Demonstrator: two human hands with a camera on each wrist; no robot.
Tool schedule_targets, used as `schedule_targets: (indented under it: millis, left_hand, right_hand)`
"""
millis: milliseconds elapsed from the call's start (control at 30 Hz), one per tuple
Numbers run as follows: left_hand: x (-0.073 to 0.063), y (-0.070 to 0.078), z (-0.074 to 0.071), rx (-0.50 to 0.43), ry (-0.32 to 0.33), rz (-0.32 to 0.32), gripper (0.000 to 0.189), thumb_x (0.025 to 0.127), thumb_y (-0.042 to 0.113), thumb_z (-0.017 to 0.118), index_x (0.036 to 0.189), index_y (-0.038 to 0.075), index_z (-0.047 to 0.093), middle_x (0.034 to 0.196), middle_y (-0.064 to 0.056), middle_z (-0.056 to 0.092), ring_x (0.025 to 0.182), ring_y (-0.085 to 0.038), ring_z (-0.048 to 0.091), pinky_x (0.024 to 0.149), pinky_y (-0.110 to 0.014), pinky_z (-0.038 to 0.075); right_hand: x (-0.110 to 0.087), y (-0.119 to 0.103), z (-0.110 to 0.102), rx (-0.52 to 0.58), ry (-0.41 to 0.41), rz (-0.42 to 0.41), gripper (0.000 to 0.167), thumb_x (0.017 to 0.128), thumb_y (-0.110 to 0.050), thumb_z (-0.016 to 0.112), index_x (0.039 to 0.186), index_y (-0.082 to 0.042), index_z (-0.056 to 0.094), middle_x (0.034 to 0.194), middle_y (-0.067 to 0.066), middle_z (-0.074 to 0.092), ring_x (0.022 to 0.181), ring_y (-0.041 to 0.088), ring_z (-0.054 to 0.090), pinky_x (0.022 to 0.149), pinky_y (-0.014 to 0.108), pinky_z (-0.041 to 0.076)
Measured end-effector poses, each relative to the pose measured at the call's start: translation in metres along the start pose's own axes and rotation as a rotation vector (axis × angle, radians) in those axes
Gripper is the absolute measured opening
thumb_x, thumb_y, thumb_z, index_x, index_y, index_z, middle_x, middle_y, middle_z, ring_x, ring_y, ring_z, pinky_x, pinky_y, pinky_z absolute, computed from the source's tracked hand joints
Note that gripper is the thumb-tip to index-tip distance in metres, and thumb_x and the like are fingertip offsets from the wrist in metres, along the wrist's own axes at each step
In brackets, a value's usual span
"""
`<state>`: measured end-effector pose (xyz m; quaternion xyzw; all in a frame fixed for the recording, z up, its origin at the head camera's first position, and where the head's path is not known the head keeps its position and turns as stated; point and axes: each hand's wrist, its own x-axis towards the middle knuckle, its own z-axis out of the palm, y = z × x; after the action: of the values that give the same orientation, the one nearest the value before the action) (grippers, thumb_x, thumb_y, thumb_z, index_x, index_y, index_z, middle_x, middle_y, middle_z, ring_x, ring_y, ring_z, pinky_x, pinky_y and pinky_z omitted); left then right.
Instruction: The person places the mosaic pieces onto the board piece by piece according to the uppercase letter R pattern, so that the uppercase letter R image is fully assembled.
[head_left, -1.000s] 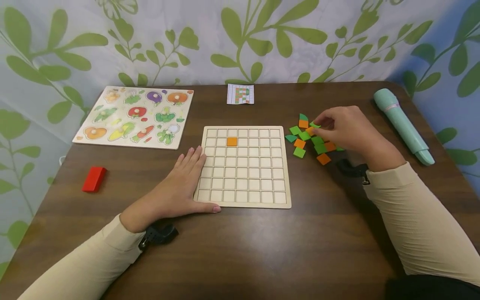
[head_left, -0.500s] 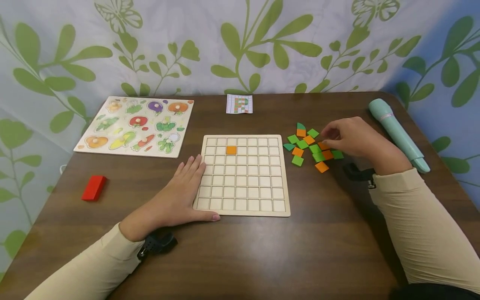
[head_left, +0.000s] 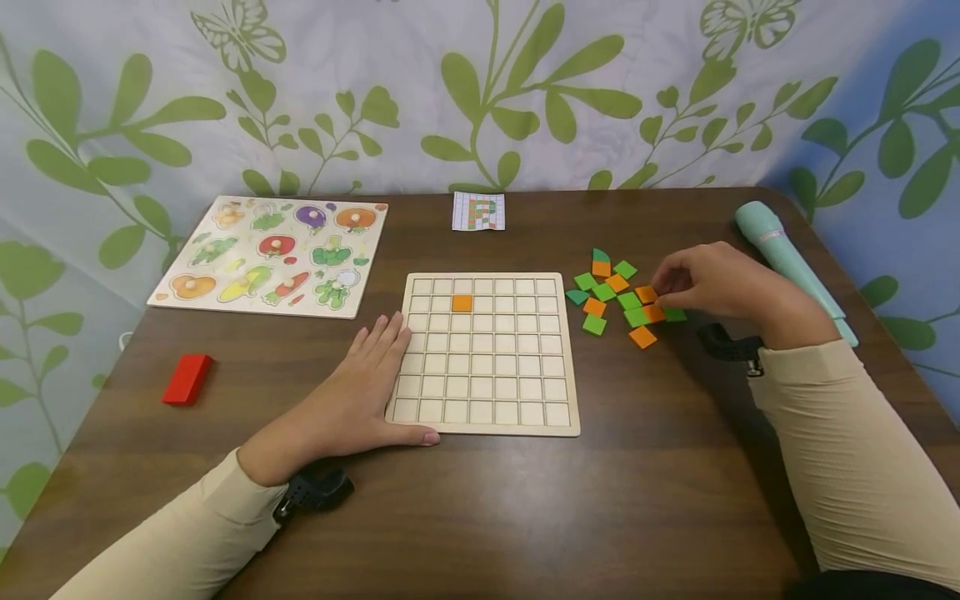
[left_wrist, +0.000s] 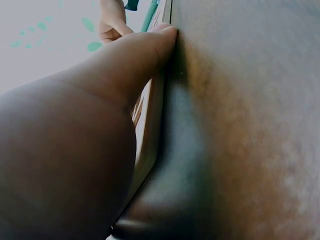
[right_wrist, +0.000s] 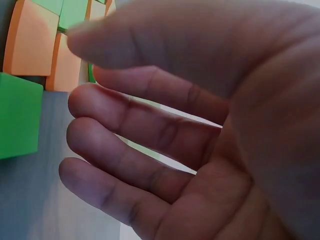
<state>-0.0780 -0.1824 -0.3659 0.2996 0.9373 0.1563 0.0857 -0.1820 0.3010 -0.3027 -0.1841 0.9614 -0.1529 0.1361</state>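
My left hand (head_left: 363,387) lies with straight fingers along the left edge of a wooden grid board (head_left: 517,422), its thumb at the near left corner. One orange square tile (head_left: 462,303) sits in a cell of the second row. Right of the board is a loose cluster of green tiles (head_left: 595,324), orange tiles (head_left: 642,337) and a few dark green curved pieces (head_left: 601,255). Over the right side of this cluster hovers my right hand (head_left: 712,279), fingertips close to an orange tile (head_left: 646,294). In the right wrist view its fingers (right_wrist: 115,145) are loosely bent, with nothing visible between thumb and index.
A vegetable puzzle board (head_left: 262,258) lies at the back left, with a red block (head_left: 187,379) nearer. A small card with a coloured grid pattern (head_left: 478,212) is at the table's back edge. A mint-green microphone-shaped object (head_left: 787,258) lies right, behind the right hand.
My right hand has shifted right across the tile cluster, uncovering tiles at its upper part. The head view has tilted up slightly. My left hand stays at the board's edge.
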Motion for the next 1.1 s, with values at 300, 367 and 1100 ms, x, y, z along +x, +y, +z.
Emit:
schedule_targets:
  millis: [300, 367, 1100]
  left_hand:
    - [0.000, 0.000, 0.003, 0.000, 0.019, 0.022, 0.138, 0.078, 0.090, 0.062, 0.164, -0.008, 0.017, 0.172, -0.024, 0.004, 0.158, -0.041, 0.004, 0.124, -0.055, 0.006]
    - [0.000, 0.000, 0.003, 0.001, 0.025, 0.024, 0.138, 0.079, 0.090, 0.063, 0.164, -0.008, 0.018, 0.172, -0.025, 0.005, 0.158, -0.041, 0.005, 0.124, -0.056, 0.006]
    - [-0.001, 0.000, 0.000, 0.006, 0.010, 0.009, 0.139, 0.078, 0.091, 0.062, 0.165, -0.007, 0.015, 0.173, -0.023, 0.003, 0.158, -0.039, 0.002, 0.124, -0.054, 0.006]
  right_hand:
    - [-0.001, -0.001, 0.005, 0.011, -0.049, -0.009, 0.027, 0.084, -0.020, 0.092, 0.101, -0.006, 0.076, 0.089, -0.002, 0.070, 0.082, 0.020, 0.064, 0.072, 0.041, 0.056]
    - [-0.001, -0.002, 0.006, 0.016, -0.054, -0.008, 0.027, 0.083, -0.018, 0.092, 0.101, -0.005, 0.076, 0.090, -0.001, 0.070, 0.083, 0.021, 0.065, 0.073, 0.042, 0.056]
    - [-0.002, 0.008, -0.001, 0.016, -0.122, 0.062, 0.029, 0.078, -0.007, 0.091, 0.100, -0.006, 0.072, 0.096, 0.004, 0.068, 0.089, 0.027, 0.062, 0.080, 0.050, 0.055]
